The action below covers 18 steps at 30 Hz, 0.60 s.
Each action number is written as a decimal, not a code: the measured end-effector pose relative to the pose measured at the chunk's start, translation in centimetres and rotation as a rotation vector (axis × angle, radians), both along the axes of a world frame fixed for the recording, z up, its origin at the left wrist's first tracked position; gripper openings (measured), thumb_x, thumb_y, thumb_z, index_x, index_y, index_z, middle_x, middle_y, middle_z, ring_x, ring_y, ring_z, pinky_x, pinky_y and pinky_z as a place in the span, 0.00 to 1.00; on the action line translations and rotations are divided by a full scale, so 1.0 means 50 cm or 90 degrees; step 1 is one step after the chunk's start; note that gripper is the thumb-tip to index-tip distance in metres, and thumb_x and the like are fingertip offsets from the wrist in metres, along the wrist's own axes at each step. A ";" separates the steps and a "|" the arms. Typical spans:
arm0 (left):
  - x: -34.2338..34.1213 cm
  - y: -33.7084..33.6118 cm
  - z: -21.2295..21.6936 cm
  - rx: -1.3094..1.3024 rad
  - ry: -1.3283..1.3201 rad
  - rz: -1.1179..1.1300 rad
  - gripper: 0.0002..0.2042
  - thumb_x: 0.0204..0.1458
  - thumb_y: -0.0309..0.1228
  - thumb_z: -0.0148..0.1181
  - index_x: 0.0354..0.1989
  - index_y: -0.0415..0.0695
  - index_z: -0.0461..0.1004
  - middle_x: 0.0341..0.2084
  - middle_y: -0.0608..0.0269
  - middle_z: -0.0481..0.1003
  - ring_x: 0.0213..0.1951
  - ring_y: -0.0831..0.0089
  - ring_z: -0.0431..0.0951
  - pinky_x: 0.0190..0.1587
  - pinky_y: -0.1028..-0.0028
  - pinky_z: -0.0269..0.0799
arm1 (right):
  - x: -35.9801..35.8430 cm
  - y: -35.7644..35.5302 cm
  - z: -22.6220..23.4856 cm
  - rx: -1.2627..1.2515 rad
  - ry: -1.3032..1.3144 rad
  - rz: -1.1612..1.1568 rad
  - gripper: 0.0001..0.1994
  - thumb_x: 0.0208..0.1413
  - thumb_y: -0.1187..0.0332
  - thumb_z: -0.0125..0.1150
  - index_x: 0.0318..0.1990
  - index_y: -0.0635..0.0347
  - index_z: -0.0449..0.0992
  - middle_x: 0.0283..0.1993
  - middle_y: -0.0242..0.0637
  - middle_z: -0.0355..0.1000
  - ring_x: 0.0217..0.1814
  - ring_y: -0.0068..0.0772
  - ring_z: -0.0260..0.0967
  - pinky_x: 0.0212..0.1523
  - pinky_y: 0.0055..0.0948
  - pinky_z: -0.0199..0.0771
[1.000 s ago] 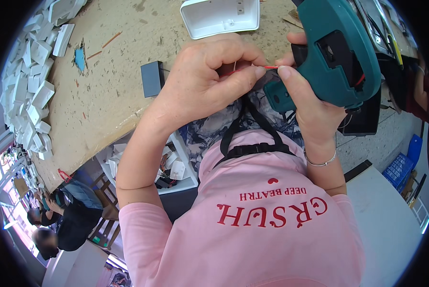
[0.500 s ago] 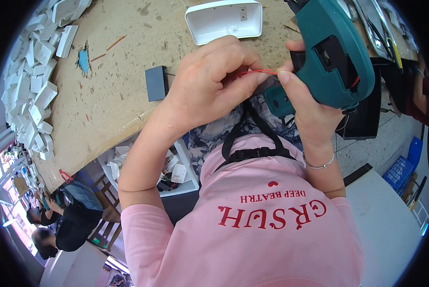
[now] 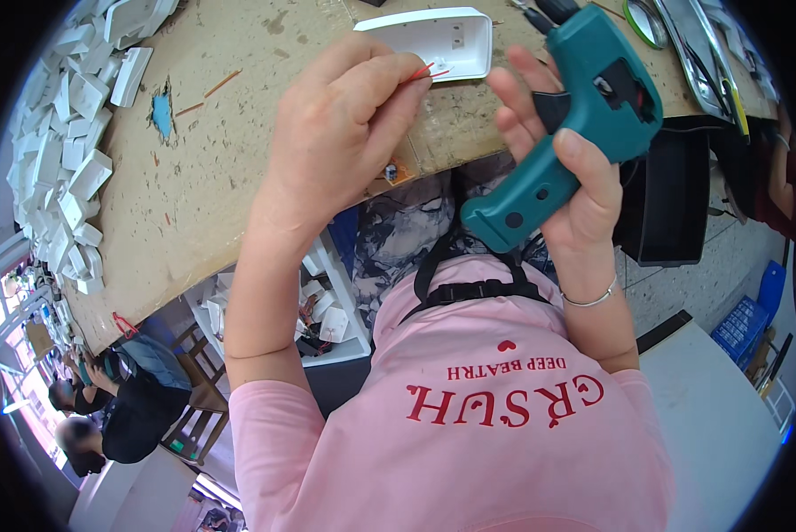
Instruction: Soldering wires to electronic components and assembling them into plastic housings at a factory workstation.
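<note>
My left hand (image 3: 331,129) is closed in a pinch on thin red wires (image 3: 429,71), whose ends poke out past the fingertips. Just behind them a white plastic housing (image 3: 469,40) lies open side up on the table. My right hand (image 3: 584,191) holds a green pistol-grip tool (image 3: 606,89) by its handle, thumb across it and the fingers extended by the black trigger (image 3: 553,111). The tool's dark nose points away from me, toward upper left. A small metallic piece (image 3: 391,173) lies below my left hand at the table edge.
White plastic housings (image 3: 83,177) are heaped along the table's left side. A metal tray (image 3: 695,53) and a round tin (image 3: 644,22) stand at far right. Beneath the table edge is a white bin (image 3: 349,310) of parts; a black bin (image 3: 677,199) stands right. Other people (image 3: 141,399) sit at left.
My hands have moved apart; the right hand no longer touches the red wires. The left hand has carried them up and left to the housing, and a black box is now out of sight.
</note>
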State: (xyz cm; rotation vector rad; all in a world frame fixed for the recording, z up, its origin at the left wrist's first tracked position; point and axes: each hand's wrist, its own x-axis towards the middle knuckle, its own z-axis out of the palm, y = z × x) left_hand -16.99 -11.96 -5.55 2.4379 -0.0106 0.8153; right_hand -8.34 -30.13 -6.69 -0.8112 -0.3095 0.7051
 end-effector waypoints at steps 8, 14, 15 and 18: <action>0.013 -0.051 -0.017 -0.113 0.019 -0.014 0.06 0.43 0.24 0.60 0.31 0.41 0.75 0.25 0.60 0.71 0.26 0.63 0.74 0.27 0.70 0.70 | 0.020 0.017 -0.021 0.039 0.066 -0.036 0.28 0.47 0.78 0.55 0.58 0.65 0.57 0.57 0.47 0.59 0.61 0.49 0.58 0.60 0.43 0.59; 0.022 -0.071 -0.016 -0.021 -0.033 0.067 0.07 0.38 0.24 0.63 0.28 0.43 0.75 0.26 0.64 0.70 0.26 0.66 0.72 0.29 0.69 0.67 | 0.031 -0.047 0.018 -0.040 -0.050 -0.047 0.28 0.47 0.78 0.53 0.59 0.68 0.55 0.57 0.52 0.60 0.47 0.42 0.70 0.42 0.34 0.75; 0.026 -0.067 -0.017 -0.025 -0.037 0.066 0.07 0.38 0.24 0.63 0.28 0.43 0.75 0.26 0.64 0.70 0.26 0.66 0.72 0.29 0.69 0.67 | 0.037 -0.076 0.015 -0.053 -0.100 -0.051 0.28 0.47 0.77 0.53 0.58 0.69 0.55 0.56 0.53 0.61 0.40 0.38 0.70 0.38 0.31 0.73; 0.034 -0.055 -0.012 0.096 -0.117 0.093 0.07 0.35 0.25 0.64 0.26 0.45 0.76 0.31 0.66 0.71 0.33 0.67 0.71 0.37 0.67 0.60 | 0.031 -0.147 0.038 -0.183 -0.251 -0.144 0.30 0.45 0.72 0.57 0.57 0.73 0.56 0.52 0.57 0.64 0.28 0.28 0.67 0.28 0.22 0.68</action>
